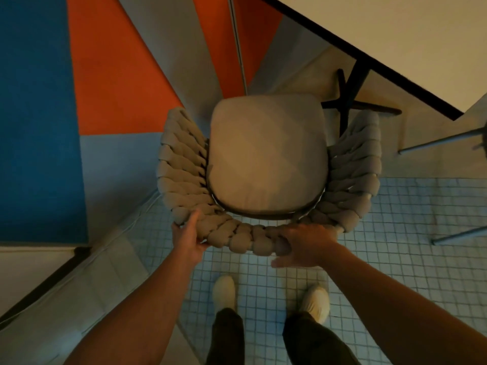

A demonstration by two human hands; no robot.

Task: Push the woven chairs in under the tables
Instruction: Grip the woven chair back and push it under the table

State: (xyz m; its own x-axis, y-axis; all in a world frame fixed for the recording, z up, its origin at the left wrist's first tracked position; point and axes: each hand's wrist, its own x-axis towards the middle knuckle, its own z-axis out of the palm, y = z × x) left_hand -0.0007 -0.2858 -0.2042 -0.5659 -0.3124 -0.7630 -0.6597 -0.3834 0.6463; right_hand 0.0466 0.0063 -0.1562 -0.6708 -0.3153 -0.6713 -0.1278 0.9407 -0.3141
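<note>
A woven chair (179, 164) with a thick braided grey backrest and a beige seat cushion (268, 154) stands right below me, seen from above. My left hand (188, 238) grips the braided back at its left rear. On the right rear of the same back my right hand (303, 245) holds on, thumb stretched out underneath. A white table (395, 35) with a dark edge lies at the upper right, and its black cross base (347, 101) shows just beyond the chair's front right. The seat is outside the tabletop's edge.
A wall with blue, orange and grey panels (105, 75) rises to the left and ahead. Small square floor tiles (395, 246) cover the ground. Two metal legs (442, 140) of other furniture jut in at the right. A pale bench or ledge (39, 299) is at the lower left. My shoes (224, 291) stand behind the chair.
</note>
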